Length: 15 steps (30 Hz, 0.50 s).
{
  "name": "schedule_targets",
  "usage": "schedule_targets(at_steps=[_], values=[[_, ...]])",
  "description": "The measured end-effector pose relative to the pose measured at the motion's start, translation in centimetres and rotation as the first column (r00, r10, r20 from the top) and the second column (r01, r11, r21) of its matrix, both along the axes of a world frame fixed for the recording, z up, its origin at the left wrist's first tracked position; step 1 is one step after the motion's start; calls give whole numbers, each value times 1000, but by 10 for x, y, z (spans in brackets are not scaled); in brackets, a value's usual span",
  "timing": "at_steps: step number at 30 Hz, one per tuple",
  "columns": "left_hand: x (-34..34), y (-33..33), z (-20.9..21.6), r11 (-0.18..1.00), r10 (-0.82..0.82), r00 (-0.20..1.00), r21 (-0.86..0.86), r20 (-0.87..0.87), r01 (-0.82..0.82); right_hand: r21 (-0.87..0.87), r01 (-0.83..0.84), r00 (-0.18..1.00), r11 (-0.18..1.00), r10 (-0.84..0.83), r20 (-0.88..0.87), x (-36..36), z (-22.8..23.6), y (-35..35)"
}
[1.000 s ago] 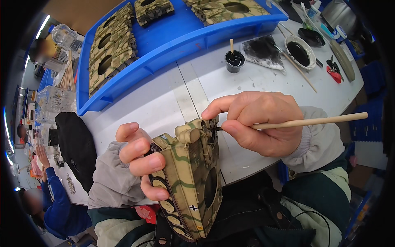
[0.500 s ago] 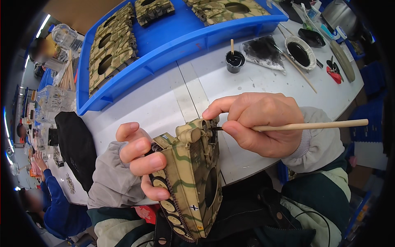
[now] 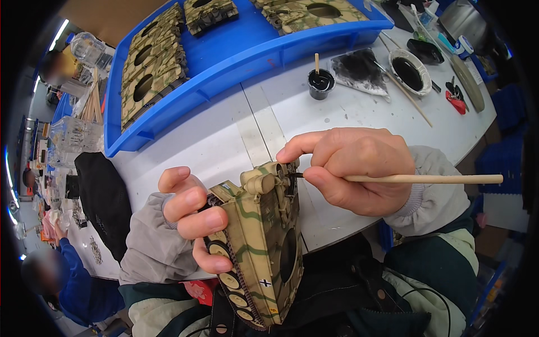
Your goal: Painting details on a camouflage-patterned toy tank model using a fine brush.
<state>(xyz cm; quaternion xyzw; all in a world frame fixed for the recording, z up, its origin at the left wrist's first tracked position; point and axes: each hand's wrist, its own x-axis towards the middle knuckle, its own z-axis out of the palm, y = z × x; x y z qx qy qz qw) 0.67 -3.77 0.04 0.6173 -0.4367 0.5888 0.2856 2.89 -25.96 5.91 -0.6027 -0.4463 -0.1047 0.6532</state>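
Observation:
My left hand (image 3: 196, 210) grips a model tank hull (image 3: 255, 247) by its wheeled side. Tan with green camouflage stripes, the hull is tilted on end, its round turret opening toward the right. Between the thumb and fingers of my right hand (image 3: 359, 168) is a paintbrush (image 3: 432, 179) with a pale wooden handle. Its dark tip meets the hull's upper end, beside the round canisters. My right index fingertip rests on the hull's top edge. The palm side of my left hand is hidden behind the hull.
A blue tray (image 3: 241, 64) with several camouflaged hulls stands at the back. Right of it are a cup of black paint (image 3: 321, 84) with a stick, a black-stained bag (image 3: 359, 73) and a paint bowl (image 3: 409, 72). Black cloth (image 3: 103, 196) lies left; a co-worker in blue (image 3: 84, 286) sits beyond.
The back end of the paintbrush has dropped slightly, while its tip stays at the hull. The hull and my left hand hold almost still. At the far left, the co-worker has shifted.

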Motion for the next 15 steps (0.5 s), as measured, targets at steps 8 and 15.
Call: schedule_targets(at_steps=[8,15], values=[[1,-3,-1,1000,7,1000,-22,11,-7,-49,17,1000,999,-16,27,0,1,-2],[3,-11,0,996,30,999,-87,45,-26,-50,6,1000,999,-5,23,1,3,-2]])
